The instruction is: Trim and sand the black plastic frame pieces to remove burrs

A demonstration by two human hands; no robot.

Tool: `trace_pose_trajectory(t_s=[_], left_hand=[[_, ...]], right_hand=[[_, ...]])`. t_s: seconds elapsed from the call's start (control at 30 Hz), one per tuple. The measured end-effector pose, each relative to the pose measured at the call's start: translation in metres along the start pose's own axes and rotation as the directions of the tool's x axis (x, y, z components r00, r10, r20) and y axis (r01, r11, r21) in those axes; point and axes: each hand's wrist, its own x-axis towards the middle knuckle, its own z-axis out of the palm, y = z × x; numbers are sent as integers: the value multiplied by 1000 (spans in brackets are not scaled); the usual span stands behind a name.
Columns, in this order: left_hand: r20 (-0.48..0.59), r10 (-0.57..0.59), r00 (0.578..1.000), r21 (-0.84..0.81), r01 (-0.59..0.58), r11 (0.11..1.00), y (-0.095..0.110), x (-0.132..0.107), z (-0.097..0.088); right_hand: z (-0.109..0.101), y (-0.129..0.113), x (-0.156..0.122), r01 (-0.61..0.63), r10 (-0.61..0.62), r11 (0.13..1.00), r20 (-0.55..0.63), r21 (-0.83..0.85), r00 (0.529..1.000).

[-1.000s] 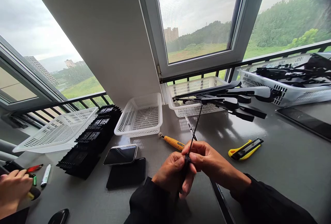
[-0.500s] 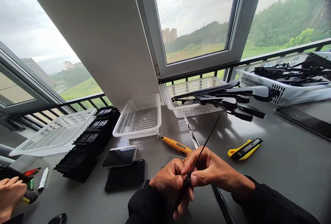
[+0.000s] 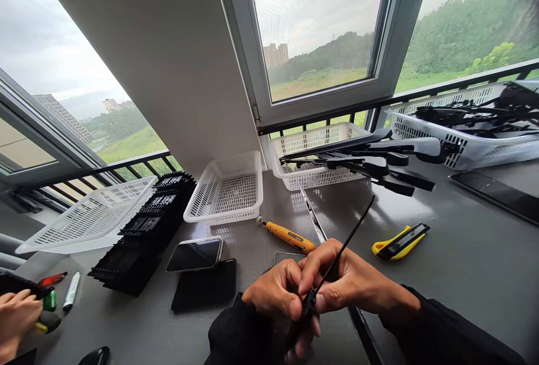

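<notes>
Low in the middle of the view, my left hand (image 3: 275, 297) and my right hand (image 3: 349, 283) are closed together round a thin black strip (image 3: 351, 230). The strip's free end slants up and to the right over the grey table (image 3: 463, 252). Both thumbs and forefingers pinch its lower end, where a small black piece sits. An orange screwdriver (image 3: 286, 235) lies just beyond my hands, and a yellow utility knife (image 3: 400, 240) lies to the right.
White baskets stand along the window: an empty basket (image 3: 225, 188), one with long black parts (image 3: 357, 157), another at far right (image 3: 463, 123). Black trays (image 3: 145, 227), two phones (image 3: 196, 254) and markers (image 3: 71, 291) lie left. Another person's hand (image 3: 17, 320) is at the bottom left.
The strip's free end has swung from nearly upright to a slant toward the right. My hands have shifted slightly lower and kept their pinch.
</notes>
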Motion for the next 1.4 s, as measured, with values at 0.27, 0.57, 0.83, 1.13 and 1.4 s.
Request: trace_pose_trajectory(t_s=[0.27,0.57,0.83,1.13,1.4], left_hand=[[-7,-36,999,24,36,999,-1,0,-2],[4,7,1000,43,-7,999,4,1,6],[-220,347,912,134,-324,936,12,15,14],[-527,440,727,477,-175,861,26,18,25],[-549,549,630,585,-179,791,25,27,23]], right_hand=[[-2,0,0,-2,2,1000,10,-3,1000],[1,-2,0,14,-14,1000,-7,11,1000],[-3,-8,6,122,-136,990,-291,-68,947],[-19,-8,13,-50,-101,933,-392,-357,915],[-24,-14,13,-77,-124,893,-406,-443,905]])
